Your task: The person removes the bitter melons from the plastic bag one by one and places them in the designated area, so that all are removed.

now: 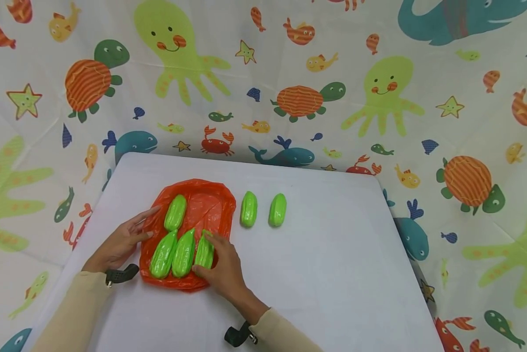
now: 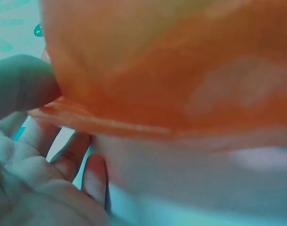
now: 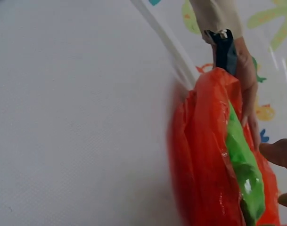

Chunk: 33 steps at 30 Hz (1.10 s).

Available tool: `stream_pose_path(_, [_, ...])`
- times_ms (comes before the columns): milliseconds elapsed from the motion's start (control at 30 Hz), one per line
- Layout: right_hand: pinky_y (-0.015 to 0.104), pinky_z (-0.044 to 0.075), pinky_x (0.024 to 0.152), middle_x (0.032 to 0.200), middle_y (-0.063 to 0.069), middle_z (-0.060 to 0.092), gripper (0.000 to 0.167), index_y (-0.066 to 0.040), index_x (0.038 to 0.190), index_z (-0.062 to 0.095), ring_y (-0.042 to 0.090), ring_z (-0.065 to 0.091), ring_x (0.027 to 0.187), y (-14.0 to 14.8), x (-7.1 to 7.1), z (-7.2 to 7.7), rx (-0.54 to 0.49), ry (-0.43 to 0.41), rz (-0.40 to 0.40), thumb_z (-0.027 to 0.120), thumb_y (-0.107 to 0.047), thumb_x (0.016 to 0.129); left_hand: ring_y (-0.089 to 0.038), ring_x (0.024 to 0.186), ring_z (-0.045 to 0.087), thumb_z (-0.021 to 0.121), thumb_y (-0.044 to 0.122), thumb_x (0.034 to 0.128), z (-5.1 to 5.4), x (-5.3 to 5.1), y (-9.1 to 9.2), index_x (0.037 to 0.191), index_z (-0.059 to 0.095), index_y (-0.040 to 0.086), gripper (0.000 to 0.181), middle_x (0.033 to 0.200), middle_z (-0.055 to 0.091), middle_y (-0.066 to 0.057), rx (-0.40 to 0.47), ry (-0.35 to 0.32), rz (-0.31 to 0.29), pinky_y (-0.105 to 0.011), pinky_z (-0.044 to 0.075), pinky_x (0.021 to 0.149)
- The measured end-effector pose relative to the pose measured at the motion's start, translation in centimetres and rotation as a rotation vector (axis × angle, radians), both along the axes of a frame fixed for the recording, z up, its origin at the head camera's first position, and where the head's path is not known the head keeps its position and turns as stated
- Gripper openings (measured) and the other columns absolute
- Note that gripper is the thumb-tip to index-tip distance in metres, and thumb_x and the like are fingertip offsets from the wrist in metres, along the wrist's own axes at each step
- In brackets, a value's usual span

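My left hand (image 1: 120,244) is at the left side of a shallow red plastic-covered tray (image 1: 206,203). In the left wrist view the thumb (image 2: 23,87) lies over the tray's rim, with fingers below it. My right hand (image 1: 226,264) holds a shiny green cucumber-shaped piece (image 1: 204,254) lengthwise, at the tray's front right. Beside it in the tray lie two similar green pieces, a middle one (image 1: 184,254) and a left one (image 1: 163,255). Another green piece (image 1: 175,212) lies behind them. The right wrist view shows the tray's rim partly hiding the green.
Two more green pieces, a nearer one (image 1: 248,209) and a farther one (image 1: 277,210), lie on the white table (image 1: 334,264) right of the tray. A cloth (image 1: 263,73) printed with sea animals hangs behind the table. Each wrist bears a black strapped device (image 1: 121,274).
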State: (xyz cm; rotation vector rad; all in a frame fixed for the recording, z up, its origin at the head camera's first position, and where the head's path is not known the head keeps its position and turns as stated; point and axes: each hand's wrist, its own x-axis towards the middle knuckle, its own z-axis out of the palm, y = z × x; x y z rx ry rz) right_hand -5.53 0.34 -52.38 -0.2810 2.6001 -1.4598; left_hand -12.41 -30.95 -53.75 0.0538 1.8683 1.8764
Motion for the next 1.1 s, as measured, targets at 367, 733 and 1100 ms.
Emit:
stream_pose_path(367, [0.047,0.047,0.114,0.160,0.004,0.048,0.082,-0.027,0.159,0.051,0.025,0.049,0.144,-0.3,0.1,-0.5,0.051,-0.065,-0.014,0.088,-0.026,0.087,0.011,0.128,0.054,0.055,0.010,0.1106,-0.2,0.0,0.0,0.171,0.022,0.028,0.072,0.157,0.045,0.015,0.042,0.002,0.000,-0.024,0.061,0.097])
stream_pose_path(733, [0.046,0.050,0.116,0.159,0.004,0.049,0.081,-0.024,0.159,0.051,0.027,0.051,0.144,0.3,-0.4,0.6,0.022,-0.018,-0.046,0.089,-0.023,0.087,0.011,0.128,0.054,0.054,0.010,0.1108,-0.1,0.0,-0.1,0.172,0.021,0.028,0.072,0.161,0.041,0.011,0.042,0.003,-0.007,-0.025,0.061,0.096])
stream_pose_path(1100, [0.040,0.056,0.110,0.165,0.008,0.042,0.082,-0.022,0.161,0.048,0.027,0.050,0.147,2.6,-2.2,1.7,-0.078,-0.014,-0.057,0.086,-0.016,0.089,0.011,0.127,0.054,0.055,0.010,0.1105,0.0,0.0,-0.1,0.172,0.022,0.028,0.072,0.152,0.047,0.022,0.037,0.005,-0.005,-0.025,0.061,0.096])
